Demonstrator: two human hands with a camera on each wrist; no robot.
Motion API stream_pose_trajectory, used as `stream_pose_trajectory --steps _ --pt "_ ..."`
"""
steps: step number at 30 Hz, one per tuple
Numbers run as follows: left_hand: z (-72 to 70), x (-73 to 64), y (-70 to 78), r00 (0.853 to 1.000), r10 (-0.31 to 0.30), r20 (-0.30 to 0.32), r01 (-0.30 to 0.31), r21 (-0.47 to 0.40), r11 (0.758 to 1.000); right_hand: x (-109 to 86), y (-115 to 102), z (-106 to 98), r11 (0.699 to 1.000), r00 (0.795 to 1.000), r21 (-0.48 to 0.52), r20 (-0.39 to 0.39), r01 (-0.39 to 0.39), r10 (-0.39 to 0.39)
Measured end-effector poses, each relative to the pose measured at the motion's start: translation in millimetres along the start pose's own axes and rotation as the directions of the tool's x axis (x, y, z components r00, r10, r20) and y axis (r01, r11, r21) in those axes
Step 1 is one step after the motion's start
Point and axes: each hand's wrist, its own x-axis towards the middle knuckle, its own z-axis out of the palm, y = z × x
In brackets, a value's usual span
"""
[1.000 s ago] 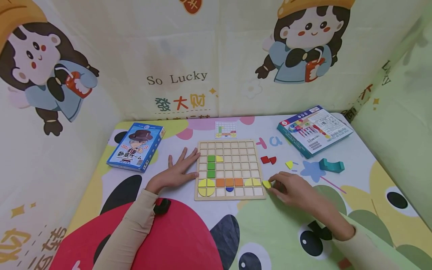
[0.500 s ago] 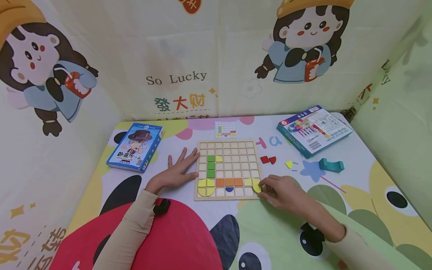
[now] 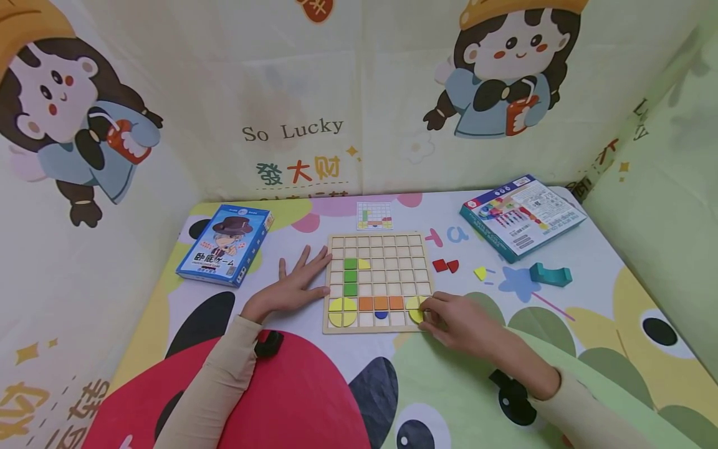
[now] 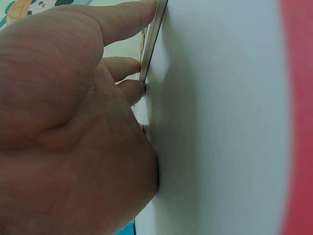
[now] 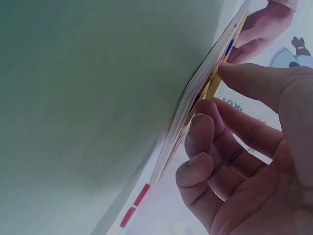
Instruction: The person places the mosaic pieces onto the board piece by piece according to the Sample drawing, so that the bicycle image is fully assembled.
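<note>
A wooden grid board (image 3: 381,330) lies flat on the table. My left hand (image 3: 288,288) rests beside it with spread fingers, thumb and fingertips right at its left edge. At the board's lower right corner my right hand (image 3: 462,319) pinches a yellow quarter-circle tile (image 3: 416,316) between thumb and index finger; the right wrist view shows the yellow tile (image 5: 213,87) edge-on. Just above it sit yellow pieces (image 3: 412,302), partly covered by the fingers. Along the same row are orange squares (image 3: 381,303), with a blue half-circle (image 3: 381,315) below. A yellow circle (image 3: 343,312) of quarter pieces fills the lower left.
Green squares (image 3: 351,276) and a yellow piece (image 3: 364,264) sit higher on the board. A pattern card (image 3: 374,216) lies behind it. To the right are red tiles (image 3: 440,265), a yellow tile (image 3: 480,274), a teal block (image 3: 551,275) and a game box (image 3: 524,218). A blue box (image 3: 227,244) lies left.
My right hand has moved left from beside the board to over its lower right corner, carrying the yellow quarter-circle tile. The left hand has stayed in place.
</note>
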Motion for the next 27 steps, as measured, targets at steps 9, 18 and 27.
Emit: stream_pose_trajectory --steps 9,18,27 --pt "0.0 0.3 0.0 1.000 0.002 0.000 -0.002 -0.007 1.000 2.8 -4.4 -0.2 1.000 1.000 -0.008 0.009 0.025 -0.025" --pt "-0.2 -0.2 0.4 1.000 0.007 -0.002 -0.007 0.003 1.000 2.7 -3.5 0.5 0.999 0.999 0.004 -0.001 0.036 -0.036" --pt "0.2 -0.2 1.7 1.000 0.009 -0.006 -0.009 0.014 1.000 2.8 -2.1 2.3 0.999 0.999 -0.012 -0.011 0.041 -0.041"
